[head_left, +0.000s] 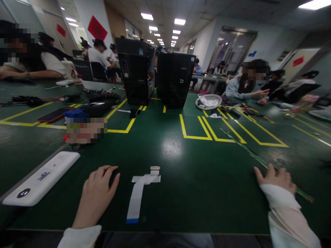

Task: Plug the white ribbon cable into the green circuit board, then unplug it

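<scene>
A white flat ribbon cable (136,199) with a blue end lies on the green table (196,193), folded near its top, where a small connector sits. To its left my left hand (99,189) rests on the table with fingers curved and apart, nothing between them and not touching the cable. Far to the right, my right hand (276,177) lies with fingers spread beside a long thin green circuit strip (254,156). The hand covers part of the strip; whether it touches it is hard to tell.
A white power bank (42,179) lies at the left. Two black computer towers (134,75) (176,79) stand behind, with a white basket (208,102) to their right. Yellow tape marks, cables and a dark phone (55,114) lie around. Other people sit beyond.
</scene>
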The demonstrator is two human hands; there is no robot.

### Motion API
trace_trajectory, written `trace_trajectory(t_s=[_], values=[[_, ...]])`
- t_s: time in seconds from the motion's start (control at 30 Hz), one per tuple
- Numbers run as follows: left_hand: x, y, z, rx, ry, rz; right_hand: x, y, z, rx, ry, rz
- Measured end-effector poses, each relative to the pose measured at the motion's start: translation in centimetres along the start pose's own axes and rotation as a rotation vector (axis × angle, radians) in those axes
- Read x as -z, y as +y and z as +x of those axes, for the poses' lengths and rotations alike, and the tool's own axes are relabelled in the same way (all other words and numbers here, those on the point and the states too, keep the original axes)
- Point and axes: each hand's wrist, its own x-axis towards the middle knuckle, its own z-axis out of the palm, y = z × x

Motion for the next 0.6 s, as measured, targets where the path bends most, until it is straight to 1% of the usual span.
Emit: trace_trajectory(t_s=[0.07,0.1,0.17,0.23,0.3,0.43,0.5,0.6], values=[[0.0,-0.1,0.0,0.001,-0.004,0.0,0.5,1.1,-1.7,-0.141,0.057,0.005],[0.0,-0.1,0.0,0.003,-0.007,-0.001,0.7,1.6,-2.3,-0.205,0.064,0.009],[0.1,0.0,-0.1,0.008,-0.014,0.0,1.0,2.5,-3.1,-0.29,0.035,0.023],[0.1,0.1,-0.1,0.018,-0.02,0.006,1.1,3.2,-3.3,-0.317,-0.001,0.045],[0.1,0.1,-0.1,0.023,-0.028,0.011,1.0,3.7,-3.1,-0.298,-0.002,0.057],[0.2,0.2,0.0,0.025,-0.05,0.005,0.5,5.0,-1.1,-0.214,0.014,0.083],[0.2,0.1,0.0,0.029,-0.053,0.004,0.0,6.2,0.7,-0.183,0.008,0.111],[0.2,0.0,-0.1,0.023,-0.045,0.011,-0.8,8.3,4.2,-0.151,-0.046,0.156]])
